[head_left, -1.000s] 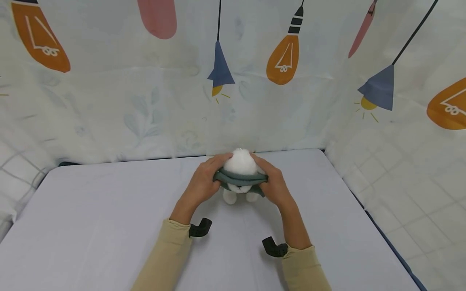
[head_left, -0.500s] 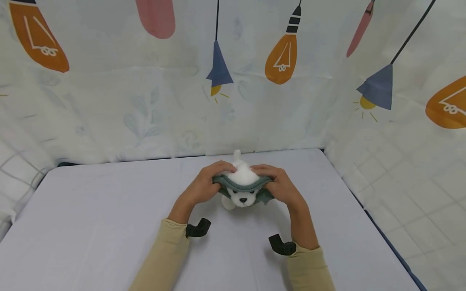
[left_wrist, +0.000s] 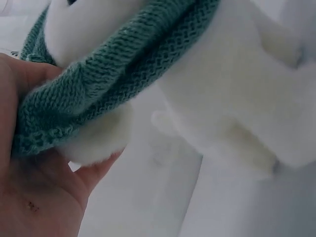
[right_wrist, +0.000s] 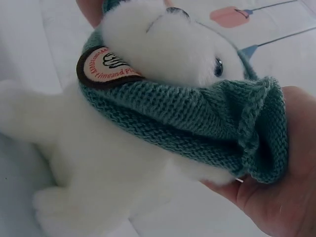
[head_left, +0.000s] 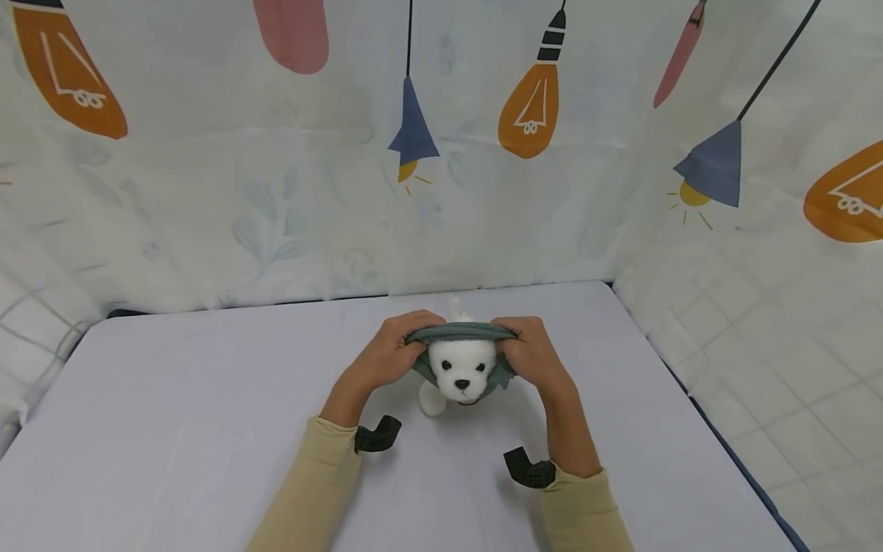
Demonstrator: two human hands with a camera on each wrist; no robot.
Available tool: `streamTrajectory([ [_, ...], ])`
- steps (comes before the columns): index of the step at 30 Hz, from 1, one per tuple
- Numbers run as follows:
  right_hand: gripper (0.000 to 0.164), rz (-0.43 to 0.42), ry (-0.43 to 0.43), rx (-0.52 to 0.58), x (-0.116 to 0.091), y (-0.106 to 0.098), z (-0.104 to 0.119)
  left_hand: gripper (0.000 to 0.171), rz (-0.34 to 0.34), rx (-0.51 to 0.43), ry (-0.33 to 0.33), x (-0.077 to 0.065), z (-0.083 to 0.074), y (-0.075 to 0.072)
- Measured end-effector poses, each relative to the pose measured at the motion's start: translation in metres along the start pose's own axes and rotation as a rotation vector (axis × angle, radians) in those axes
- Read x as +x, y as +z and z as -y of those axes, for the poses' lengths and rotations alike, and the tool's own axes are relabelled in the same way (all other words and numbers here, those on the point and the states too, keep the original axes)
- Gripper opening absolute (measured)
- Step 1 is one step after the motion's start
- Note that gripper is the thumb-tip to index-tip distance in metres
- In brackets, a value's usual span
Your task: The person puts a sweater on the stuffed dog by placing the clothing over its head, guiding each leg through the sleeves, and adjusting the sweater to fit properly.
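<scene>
A white plush dog [head_left: 461, 360] faces me over the table, its eyes and black nose showing. Around its head runs a green knitted scarf [head_left: 461, 331], one edge lying above the eyes. My left hand [head_left: 389, 353] pinches the knit at the left side of the head, thumb in front and fingers behind. On the opposite side my right hand [head_left: 534, 356] grips it the same way. In the right wrist view a round brown-edged patch [right_wrist: 106, 69] sits on the knit below the chin. The left wrist view shows folded knit [left_wrist: 113, 64] against the left palm.
A white-covered table [head_left: 207, 429] lies under the toy. Behind it hangs a patterned curtain [head_left: 310, 192] close to the table's back edge, and another stretch of curtain [head_left: 779, 322] runs along the right side. Black curved mounts [head_left: 378, 435] sit at both wrists.
The plush dog's head has tipped up, bringing its whole face into view. The scarf's edge has risen from over the eyes to above them, and my right hand has shifted slightly right.
</scene>
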State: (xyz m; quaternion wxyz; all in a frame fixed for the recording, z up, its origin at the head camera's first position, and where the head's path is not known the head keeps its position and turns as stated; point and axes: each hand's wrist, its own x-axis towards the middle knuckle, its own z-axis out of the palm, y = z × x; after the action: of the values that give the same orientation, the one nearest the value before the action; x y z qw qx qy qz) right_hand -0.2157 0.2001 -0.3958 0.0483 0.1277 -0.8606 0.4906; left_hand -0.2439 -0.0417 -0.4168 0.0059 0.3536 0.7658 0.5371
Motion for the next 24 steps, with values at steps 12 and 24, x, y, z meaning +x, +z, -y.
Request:
streamTrajectory([
  [12, 0.026, 0.035, 0.054, 0.128, 0.004, 0.002, -0.007, 0.039, 0.010, -0.022, -0.135, 0.000, 0.004, 0.002],
  [24, 0.038, 0.119, 0.154, 0.330, 0.010, 0.008, -0.033, 0.037, 0.028, -0.022, -0.185, 0.003, 0.013, 0.003],
])
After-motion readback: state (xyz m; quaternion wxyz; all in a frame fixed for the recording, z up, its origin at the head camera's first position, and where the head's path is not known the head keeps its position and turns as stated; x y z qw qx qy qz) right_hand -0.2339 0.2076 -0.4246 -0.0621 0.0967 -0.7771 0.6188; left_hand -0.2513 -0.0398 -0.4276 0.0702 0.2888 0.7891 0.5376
